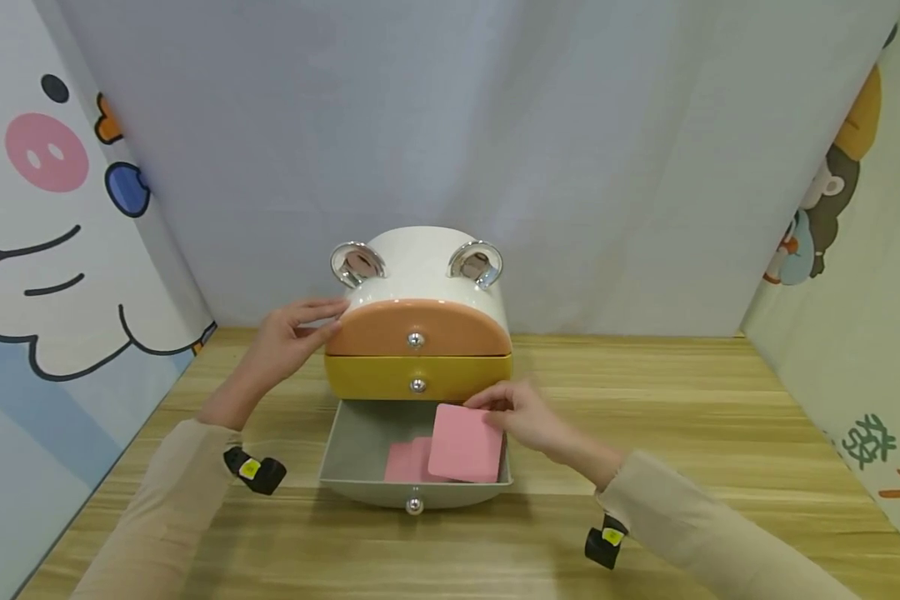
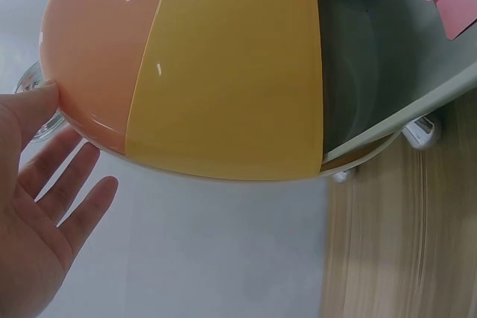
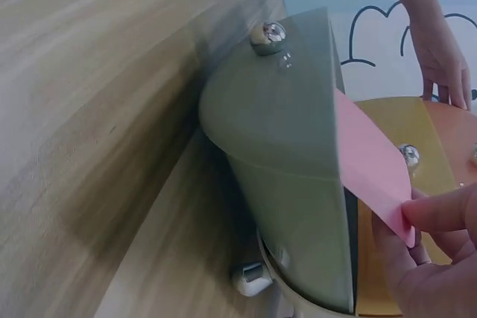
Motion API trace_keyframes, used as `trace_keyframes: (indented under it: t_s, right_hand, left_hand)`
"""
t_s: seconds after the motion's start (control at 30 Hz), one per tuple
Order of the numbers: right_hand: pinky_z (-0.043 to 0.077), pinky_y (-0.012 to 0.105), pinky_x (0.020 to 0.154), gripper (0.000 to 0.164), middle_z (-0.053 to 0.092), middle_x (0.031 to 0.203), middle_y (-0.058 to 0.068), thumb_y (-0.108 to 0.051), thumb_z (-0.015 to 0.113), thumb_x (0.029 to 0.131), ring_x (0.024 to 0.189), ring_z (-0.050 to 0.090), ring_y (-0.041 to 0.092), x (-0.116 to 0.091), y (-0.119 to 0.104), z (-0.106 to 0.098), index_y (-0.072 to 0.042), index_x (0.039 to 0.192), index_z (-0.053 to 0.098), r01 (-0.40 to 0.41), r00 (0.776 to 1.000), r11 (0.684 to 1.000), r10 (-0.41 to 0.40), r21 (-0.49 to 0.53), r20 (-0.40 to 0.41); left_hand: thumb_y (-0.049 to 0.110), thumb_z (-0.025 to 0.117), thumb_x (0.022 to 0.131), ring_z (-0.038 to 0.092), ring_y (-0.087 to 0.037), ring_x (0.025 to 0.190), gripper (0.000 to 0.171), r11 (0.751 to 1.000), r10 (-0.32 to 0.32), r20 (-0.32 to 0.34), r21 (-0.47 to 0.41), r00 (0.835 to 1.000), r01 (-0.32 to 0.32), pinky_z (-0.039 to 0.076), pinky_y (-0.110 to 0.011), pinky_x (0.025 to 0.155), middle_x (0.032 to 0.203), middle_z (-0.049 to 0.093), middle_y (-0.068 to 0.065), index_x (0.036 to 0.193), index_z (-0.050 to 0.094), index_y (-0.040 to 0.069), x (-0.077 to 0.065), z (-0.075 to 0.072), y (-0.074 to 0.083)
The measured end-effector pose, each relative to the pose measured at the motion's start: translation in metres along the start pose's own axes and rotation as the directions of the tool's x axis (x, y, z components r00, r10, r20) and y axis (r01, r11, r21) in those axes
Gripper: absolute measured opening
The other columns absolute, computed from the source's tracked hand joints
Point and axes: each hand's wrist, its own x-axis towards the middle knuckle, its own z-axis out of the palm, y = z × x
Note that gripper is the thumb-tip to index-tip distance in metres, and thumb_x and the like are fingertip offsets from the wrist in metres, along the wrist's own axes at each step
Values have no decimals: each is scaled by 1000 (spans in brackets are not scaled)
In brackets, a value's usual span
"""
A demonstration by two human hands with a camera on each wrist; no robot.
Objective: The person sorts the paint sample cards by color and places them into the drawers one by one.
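Note:
A small rounded drawer cabinet point(image 1: 420, 267) has a white top, two silver ring ears, an orange upper drawer point(image 1: 375, 329), a yellow middle drawer point(image 1: 367, 379) and a grey-green bottom drawer point(image 1: 360, 433) pulled out. My right hand point(image 1: 521, 417) pinches the upper edge of a pink square card point(image 1: 465, 446) between thumb and fingers, its lower part inside the open drawer. More pink cards point(image 1: 403, 462) lie in the drawer beside it. My left hand point(image 1: 292, 333) touches the cabinet's upper left side, its thumb point(image 2: 37, 106) at the orange front's edge and its other fingers spread.
The cabinet stands on a wood-grain table point(image 1: 622, 400), with a pale curtain-like backdrop point(image 1: 592, 167) behind. Cartoon-printed panels point(image 1: 37, 250) flank the table on both sides. Silver round knobs point(image 1: 414, 505) stick out from the drawer fronts. Black wrist cameras point(image 1: 258, 472) hang at both sleeves.

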Motion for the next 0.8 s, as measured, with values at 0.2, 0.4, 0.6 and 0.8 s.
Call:
trace_keyframes:
  t_s: [0.2,0.4,0.6,0.8]
  right_hand:
    - [45,22,65,22,62,92,9,6,52,85,78,50,14,6,1,13,2,101,67,-12,1000,999,13,-32,28]
    - [47,22,66,25,65,95,9,8,51,83,79,51,13,15,3,22,1,99,68,69,994,987,-57,-144,90]
    - [49,25,69,29,65,91,8,12,50,77,83,55,16,20,5,30,1,96,69,129,989,948,-100,-292,111]
    - [49,30,70,26,61,86,9,13,53,75,83,55,20,15,5,37,3,92,70,138,990,910,-136,-390,33]
  left_hand:
    - [9,58,89,50,-30,113,31,1000,19,-1,3,1000,-19,52,-37,82,122,55,-17,118,59,-2,0,0,-1]
    - [8,57,89,50,-30,113,31,999,31,0,8,1000,-31,51,-40,81,122,55,-17,118,59,-2,-1,-1,-3]
    - [9,57,89,50,-30,113,31,999,28,3,17,1000,-28,51,-41,81,122,55,-16,118,59,-1,-1,-1,-3]
    - [9,57,89,50,-30,113,31,999,30,1,14,1000,-30,51,-40,81,122,55,-17,118,59,-2,-1,-1,-3]
